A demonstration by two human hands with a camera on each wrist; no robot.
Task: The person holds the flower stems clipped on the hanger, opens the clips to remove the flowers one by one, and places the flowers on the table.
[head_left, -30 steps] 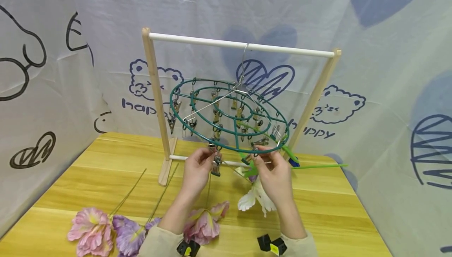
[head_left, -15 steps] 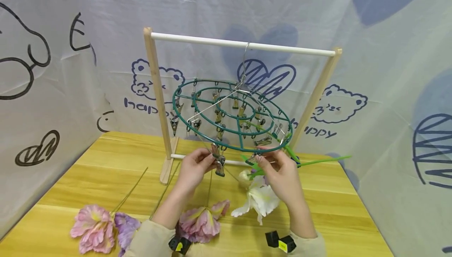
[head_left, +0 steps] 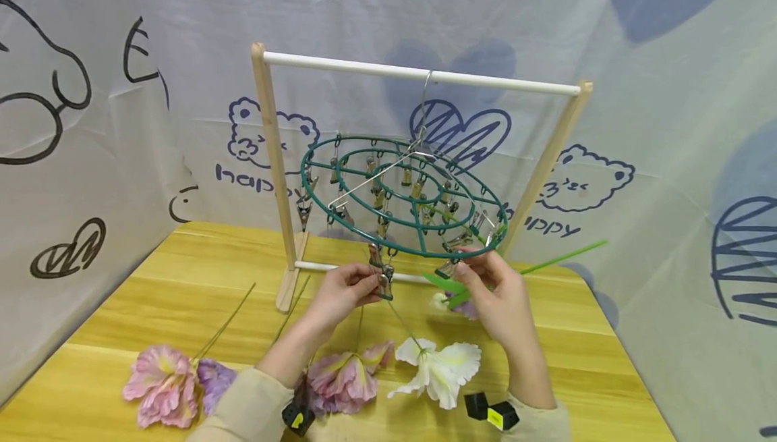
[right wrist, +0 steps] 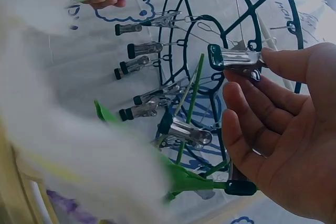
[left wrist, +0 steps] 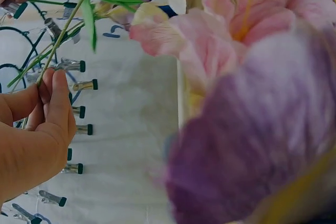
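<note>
My left hand (head_left: 340, 293) pinches the thin green stem (left wrist: 68, 22) of a white artificial flower (head_left: 449, 371) between thumb and fingers, below the near rim of a round green clip hanger (head_left: 423, 254). The bloom hangs toward me over the table, between my forearms. My right hand (head_left: 498, 300) holds a metal clip (right wrist: 236, 59) with green tips, thumb on one side and fingers on the other. This clip dangles from the hanger's near right rim. Two other metal clips (head_left: 385, 282) hang close by my left fingertips.
The hanger hooks on the white bar (head_left: 340, 64) of a wooden stand. Green leaves (head_left: 449, 287) and a purple flower (head_left: 466, 307) hang at its right. Pink flowers (head_left: 160, 388) (head_left: 346, 378) and a purple flower (head_left: 214, 384) lie on the wooden table (head_left: 583, 368).
The white flower has swung down toward me and out from beneath my right hand. Both hands have shifted slightly right. My right hand keeps hold of the clip.
</note>
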